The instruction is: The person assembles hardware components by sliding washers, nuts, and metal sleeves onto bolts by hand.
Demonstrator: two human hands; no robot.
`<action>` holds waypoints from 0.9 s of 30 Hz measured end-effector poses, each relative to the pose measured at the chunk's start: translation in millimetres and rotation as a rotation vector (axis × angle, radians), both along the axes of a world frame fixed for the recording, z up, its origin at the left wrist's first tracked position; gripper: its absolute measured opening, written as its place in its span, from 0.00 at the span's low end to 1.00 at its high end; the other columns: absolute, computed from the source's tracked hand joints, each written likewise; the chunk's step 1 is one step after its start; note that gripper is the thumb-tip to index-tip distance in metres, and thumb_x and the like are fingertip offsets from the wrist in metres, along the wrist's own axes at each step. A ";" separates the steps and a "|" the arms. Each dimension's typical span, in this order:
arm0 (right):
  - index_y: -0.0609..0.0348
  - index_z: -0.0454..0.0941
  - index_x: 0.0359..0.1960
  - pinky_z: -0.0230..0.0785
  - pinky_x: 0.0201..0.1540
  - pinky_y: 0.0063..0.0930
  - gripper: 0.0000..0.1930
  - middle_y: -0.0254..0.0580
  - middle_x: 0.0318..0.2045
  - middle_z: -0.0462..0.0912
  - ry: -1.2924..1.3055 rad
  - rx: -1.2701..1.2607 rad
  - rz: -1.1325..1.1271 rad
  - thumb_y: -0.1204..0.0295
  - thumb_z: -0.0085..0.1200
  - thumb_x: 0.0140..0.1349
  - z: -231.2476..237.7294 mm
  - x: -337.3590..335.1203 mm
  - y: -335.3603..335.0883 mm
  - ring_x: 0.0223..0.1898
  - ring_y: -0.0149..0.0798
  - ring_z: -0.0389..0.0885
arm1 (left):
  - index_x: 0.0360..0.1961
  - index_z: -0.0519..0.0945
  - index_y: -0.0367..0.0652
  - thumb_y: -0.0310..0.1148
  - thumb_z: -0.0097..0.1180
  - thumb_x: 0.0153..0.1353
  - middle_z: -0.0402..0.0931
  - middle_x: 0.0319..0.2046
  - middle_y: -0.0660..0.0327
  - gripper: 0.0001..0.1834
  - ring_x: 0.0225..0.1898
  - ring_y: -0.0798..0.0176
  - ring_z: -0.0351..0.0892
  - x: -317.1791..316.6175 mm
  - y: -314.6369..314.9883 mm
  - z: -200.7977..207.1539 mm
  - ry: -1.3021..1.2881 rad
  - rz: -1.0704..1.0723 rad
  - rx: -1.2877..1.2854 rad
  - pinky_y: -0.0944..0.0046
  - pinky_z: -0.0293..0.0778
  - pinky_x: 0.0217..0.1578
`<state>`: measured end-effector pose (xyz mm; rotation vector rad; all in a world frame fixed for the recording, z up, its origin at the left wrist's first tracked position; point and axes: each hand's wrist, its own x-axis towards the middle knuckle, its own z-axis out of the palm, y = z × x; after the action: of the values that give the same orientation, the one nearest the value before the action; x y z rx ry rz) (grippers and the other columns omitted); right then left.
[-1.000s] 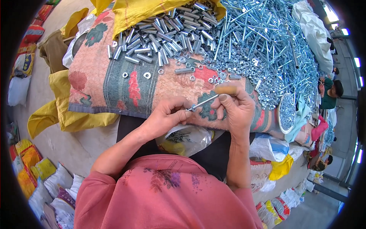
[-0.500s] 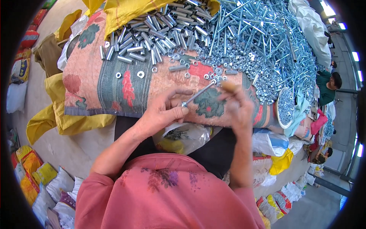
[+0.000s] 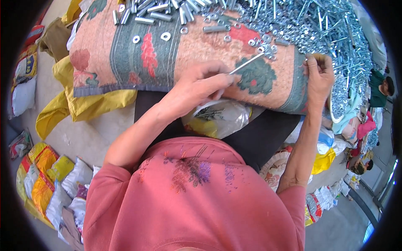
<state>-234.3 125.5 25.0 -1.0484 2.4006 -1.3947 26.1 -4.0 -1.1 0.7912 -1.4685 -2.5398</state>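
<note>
My left hand (image 3: pixel 205 83) is closed on a long thin bolt (image 3: pixel 248 63), whose shaft slants up and to the right from the fingertips. The fingers hide its near end. To the right, my right hand (image 3: pixel 320 77) is pinched at the edge of the heap of small nuts (image 3: pixel 293 39). A tiny shiny bit shows at its fingertips, too small to name. Beyond the bolt's tip, loose nuts and washers (image 3: pixel 266 38) lie on the flowered cloth (image 3: pixel 201 46). Two washers (image 3: pixel 165 37) lie farther left.
Short metal tubes (image 3: pixel 161 16) are piled at the far side, with a large heap of long bolts (image 3: pixel 349 37) at the far right. A clear plastic bag (image 3: pixel 220 119) sits at my lap. Yellow sacking (image 3: pixel 79 96) hangs at the left; filled sacks (image 3: pixel 54 167) stand on the floor.
My right hand has moved away from the bolt's tip, rightward to the nuts. My left hand still holds the bolt, its near end now covered by the fingers. The whole view has shifted.
</note>
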 end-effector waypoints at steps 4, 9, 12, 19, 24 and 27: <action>0.64 0.74 0.34 0.68 0.29 0.17 0.05 0.39 0.28 0.79 -0.420 -0.171 0.219 0.77 0.54 0.57 3.2 61.0 -10.2 0.25 0.25 0.73 | 0.28 0.76 0.39 0.38 0.50 0.57 0.65 0.16 0.69 0.12 0.18 0.79 0.61 -9.3 1.5 2.4 0.000 -0.095 -0.099 0.76 0.57 0.19; 0.66 0.72 0.34 0.68 0.31 0.18 0.07 0.44 0.34 0.79 -0.547 -0.257 0.298 0.82 0.55 0.54 -0.1 93.6 -13.8 0.29 0.27 0.74 | 0.26 0.75 0.40 0.36 0.51 0.57 0.67 0.15 0.68 0.10 0.14 0.79 0.59 1.2 -4.7 3.1 0.019 -0.153 -0.055 0.77 0.55 0.15; 0.64 0.71 0.34 0.67 0.31 0.17 0.08 0.43 0.36 0.78 -0.527 -0.344 0.347 0.82 0.56 0.53 -8.9 102.3 -7.8 0.30 0.27 0.73 | 0.31 0.75 0.41 0.37 0.51 0.59 0.65 0.13 0.70 0.10 0.10 0.80 0.54 5.5 -2.3 -2.4 0.028 -0.215 0.189 0.78 0.46 0.10; 0.65 0.74 0.38 0.66 0.28 0.15 0.10 0.37 0.29 0.78 -1.009 -0.204 0.345 0.80 0.57 0.53 -19.2 124.4 -2.9 0.27 0.25 0.73 | 0.44 0.70 0.35 0.32 0.51 0.56 0.66 0.19 0.68 0.17 0.20 0.75 0.64 -1.9 3.0 4.2 0.039 -0.187 -0.243 0.74 0.62 0.23; 0.67 0.74 0.39 0.66 0.26 0.15 0.09 0.40 0.27 0.77 -0.856 -0.273 0.232 0.79 0.54 0.56 10.2 119.1 -2.9 0.25 0.27 0.75 | 0.46 0.69 0.36 0.40 0.51 0.60 0.66 0.23 0.66 0.19 0.25 0.74 0.65 4.1 6.7 -3.8 0.270 0.118 -0.252 0.74 0.63 0.26; 0.66 0.74 0.39 0.66 0.29 0.13 0.10 0.40 0.28 0.78 -0.843 -0.286 0.287 0.78 0.56 0.55 1.7 116.3 -1.8 0.27 0.26 0.74 | 0.42 0.69 0.38 0.38 0.42 0.65 0.65 0.22 0.67 0.14 0.23 0.75 0.64 -8.2 18.1 1.0 0.162 -0.130 -0.059 0.74 0.63 0.24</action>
<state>-118.0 123.7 26.7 -0.6200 1.4302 -1.6539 17.9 14.1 -0.1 0.4840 -1.5816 -2.5679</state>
